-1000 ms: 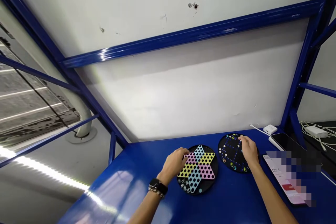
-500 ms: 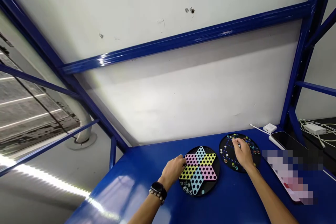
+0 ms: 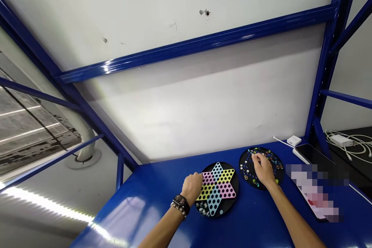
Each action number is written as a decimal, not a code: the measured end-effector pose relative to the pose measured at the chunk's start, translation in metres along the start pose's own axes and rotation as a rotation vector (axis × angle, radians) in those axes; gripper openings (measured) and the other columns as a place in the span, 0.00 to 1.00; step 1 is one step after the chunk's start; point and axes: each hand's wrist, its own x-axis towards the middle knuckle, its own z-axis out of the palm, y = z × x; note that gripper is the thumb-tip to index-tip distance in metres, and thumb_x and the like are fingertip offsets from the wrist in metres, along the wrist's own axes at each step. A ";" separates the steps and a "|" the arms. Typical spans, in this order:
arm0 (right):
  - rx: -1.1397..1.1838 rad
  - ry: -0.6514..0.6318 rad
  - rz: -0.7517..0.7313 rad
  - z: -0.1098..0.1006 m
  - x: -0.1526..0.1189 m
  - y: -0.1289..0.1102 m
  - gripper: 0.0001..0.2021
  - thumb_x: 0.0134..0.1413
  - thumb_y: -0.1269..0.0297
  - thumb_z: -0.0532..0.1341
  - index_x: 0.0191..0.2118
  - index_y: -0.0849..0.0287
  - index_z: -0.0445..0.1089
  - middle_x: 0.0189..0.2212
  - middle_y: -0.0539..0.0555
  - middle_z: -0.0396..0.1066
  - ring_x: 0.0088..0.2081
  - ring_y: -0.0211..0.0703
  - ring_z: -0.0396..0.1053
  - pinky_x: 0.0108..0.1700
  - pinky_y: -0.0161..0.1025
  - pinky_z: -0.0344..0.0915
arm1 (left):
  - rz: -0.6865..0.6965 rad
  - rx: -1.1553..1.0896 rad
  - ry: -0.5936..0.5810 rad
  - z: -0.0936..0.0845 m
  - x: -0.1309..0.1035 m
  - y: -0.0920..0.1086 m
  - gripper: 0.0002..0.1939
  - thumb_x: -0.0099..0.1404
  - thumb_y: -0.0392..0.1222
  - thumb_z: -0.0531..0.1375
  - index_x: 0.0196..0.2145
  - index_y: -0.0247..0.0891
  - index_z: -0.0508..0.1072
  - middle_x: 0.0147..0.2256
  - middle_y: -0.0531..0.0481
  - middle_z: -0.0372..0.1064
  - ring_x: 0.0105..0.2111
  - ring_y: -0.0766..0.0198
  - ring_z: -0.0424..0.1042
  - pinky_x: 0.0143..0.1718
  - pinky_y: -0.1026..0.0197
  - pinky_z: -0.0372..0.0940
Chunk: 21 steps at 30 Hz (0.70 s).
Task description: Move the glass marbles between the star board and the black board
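Observation:
A Chinese checkers board (image 3: 215,188), with a pastel star full of dark holes on a round black base, lies flat on the blue table. My left hand (image 3: 192,187) is curled closed at its left rim, fingers bent over the edge and partly hidden. Glassy marbles (image 3: 204,208) show under the star at the lower left. To the right sits a round black lid (image 3: 257,168) holding many small marbles in mixed colours. Over its middle my right hand (image 3: 264,168) is closed, thumb and fingers pinched together; what is between the fingertips is too small to make out.
A blurred-out pink and white flat object (image 3: 315,197) and a dark phone (image 3: 310,154) lie at the right. Behind them are a white charger (image 3: 294,141) and tangled cables (image 3: 345,143). A blue metal frame (image 3: 197,45) crosses the white wall at the back.
The view has shifted slightly, moving everything a little left. My left hand has rolled at the board's rim, its back now facing up more. My right hand stays pinched over the marbles.

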 end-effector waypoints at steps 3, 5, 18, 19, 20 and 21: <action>0.024 0.020 -0.008 0.000 0.000 0.000 0.22 0.63 0.43 0.49 0.27 0.53 0.64 0.32 0.54 0.74 0.40 0.51 0.70 0.43 0.43 0.61 | 0.006 -0.015 -0.001 -0.004 0.000 -0.002 0.19 0.61 0.22 0.52 0.43 0.32 0.77 0.43 0.36 0.77 0.44 0.50 0.79 0.42 0.56 0.70; 0.064 0.036 -0.014 0.001 0.001 0.000 0.22 0.62 0.43 0.51 0.26 0.53 0.64 0.32 0.54 0.74 0.40 0.51 0.70 0.42 0.43 0.61 | 0.007 -0.039 0.002 -0.006 -0.001 -0.007 0.17 0.61 0.23 0.53 0.41 0.34 0.78 0.41 0.37 0.78 0.43 0.51 0.79 0.42 0.56 0.70; 1.155 -0.628 0.579 0.024 -0.024 -0.034 0.21 0.62 0.45 0.56 0.37 0.59 0.71 0.29 0.53 0.73 0.17 0.31 0.60 0.15 0.28 0.43 | 0.324 -0.670 0.420 -0.064 -0.033 0.071 0.11 0.69 0.43 0.56 0.48 0.46 0.75 0.44 0.53 0.79 0.38 0.63 0.77 0.40 0.63 0.67; 1.218 -0.663 0.621 0.024 -0.026 -0.034 0.20 0.64 0.47 0.55 0.36 0.60 0.71 0.26 0.52 0.71 0.15 0.30 0.57 0.14 0.27 0.41 | 0.357 -0.679 0.421 -0.063 -0.033 0.082 0.12 0.69 0.41 0.56 0.48 0.46 0.75 0.44 0.52 0.78 0.40 0.62 0.77 0.42 0.62 0.68; 1.265 -0.658 0.657 0.025 -0.025 -0.033 0.18 0.65 0.49 0.55 0.36 0.60 0.71 0.23 0.50 0.69 0.14 0.29 0.54 0.13 0.27 0.40 | 0.393 -0.680 0.424 -0.061 -0.032 0.090 0.13 0.70 0.41 0.56 0.49 0.46 0.75 0.46 0.51 0.78 0.42 0.61 0.77 0.43 0.61 0.68; 1.297 -0.621 0.689 0.024 -0.024 -0.032 0.17 0.66 0.53 0.54 0.35 0.61 0.70 0.21 0.48 0.66 0.13 0.27 0.51 0.13 0.26 0.39 | 0.408 -0.681 0.430 -0.058 -0.032 0.093 0.14 0.70 0.40 0.55 0.50 0.46 0.75 0.47 0.50 0.77 0.44 0.60 0.76 0.45 0.60 0.68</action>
